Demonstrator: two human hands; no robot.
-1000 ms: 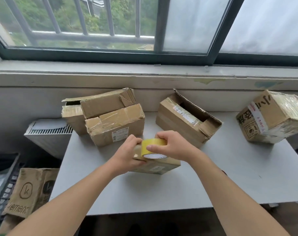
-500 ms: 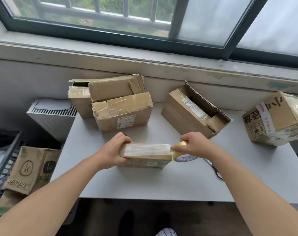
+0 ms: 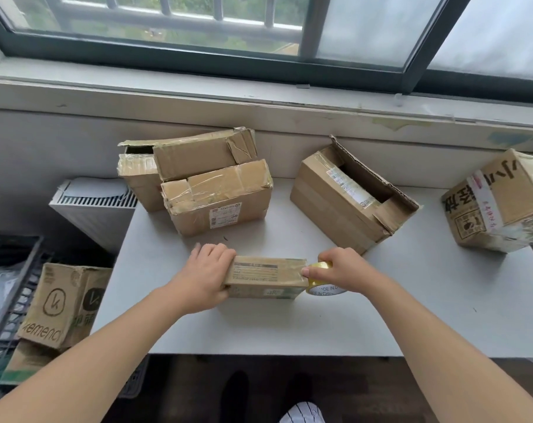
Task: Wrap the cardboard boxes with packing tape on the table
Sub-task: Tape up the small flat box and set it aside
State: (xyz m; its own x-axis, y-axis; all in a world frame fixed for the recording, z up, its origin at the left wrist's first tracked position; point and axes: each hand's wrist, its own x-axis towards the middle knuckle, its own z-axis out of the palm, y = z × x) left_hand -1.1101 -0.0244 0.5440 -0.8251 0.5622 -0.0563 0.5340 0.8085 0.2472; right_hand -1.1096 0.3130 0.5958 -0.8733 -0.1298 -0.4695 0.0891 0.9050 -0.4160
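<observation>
While the small cardboard box [image 3: 265,276] is lying flat near the front middle of the table [image 3: 396,319], the left hand [image 3: 204,276] is gripping its left end, with the fingers [image 3: 212,250] curled together over the far top edge and the palm lying against the end face. The left forearm is reaching in from the lower left, with the back of the hand facing up. The right hand [image 3: 344,273] is holding the yellow tape roll [image 3: 321,283] just beside the box's right end, its fingers clamped over the top of the roll and its thumb tip pressing at the box's top right edge. The right forearm is coming in from the lower right. Whether the roll's lower rim is touching the table cannot be told. The box's top face is showing a printed label under a glossy film. Behind the hands, a stack of three worn boxes [image 3: 216,196] is sitting at the back left, an open box [image 3: 350,206] is standing at the back middle, and a taped box [image 3: 503,206] is resting tilted at the right edge, all well apart from the hands.
</observation>
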